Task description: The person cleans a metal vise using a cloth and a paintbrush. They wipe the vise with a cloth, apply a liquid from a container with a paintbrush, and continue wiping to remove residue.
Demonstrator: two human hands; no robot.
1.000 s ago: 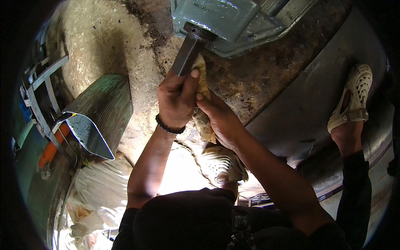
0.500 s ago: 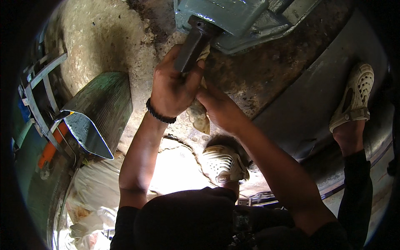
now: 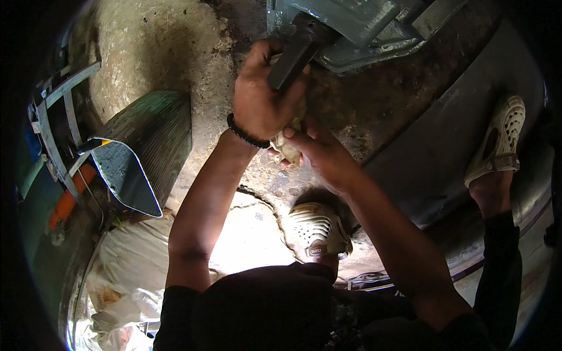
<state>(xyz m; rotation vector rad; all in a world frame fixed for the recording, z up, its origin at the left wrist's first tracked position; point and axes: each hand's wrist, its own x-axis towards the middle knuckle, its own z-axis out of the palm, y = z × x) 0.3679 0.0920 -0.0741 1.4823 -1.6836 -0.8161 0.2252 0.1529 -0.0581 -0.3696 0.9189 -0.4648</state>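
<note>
A dark, square-edged metal bar (image 3: 294, 58) sticks out of a grey-green machine casting (image 3: 366, 26) toward me. My left hand (image 3: 266, 93), with a black bracelet at its wrist, is closed close against the bar's near end; part of its fingers is hidden behind the bar. A pale, soiled rag (image 3: 285, 149) hangs bunched below that hand. Thumb and fingers of my right hand (image 3: 331, 158) are pinched on the rag, just below and right of the left hand.
On the left lies a ribbed, hollow metal section (image 3: 155, 149), its open end facing me. A metal frame (image 3: 70, 111) and an orange object (image 3: 73, 196) are beyond it. Whitish sacking (image 3: 132, 251) is at lower left. My clogs (image 3: 319, 231) stand on the stained floor and dark sheet.
Both hands appear slightly farther right, and the view has shifted a little. The rag, hanging long below the hands before, is now gathered up between them.
</note>
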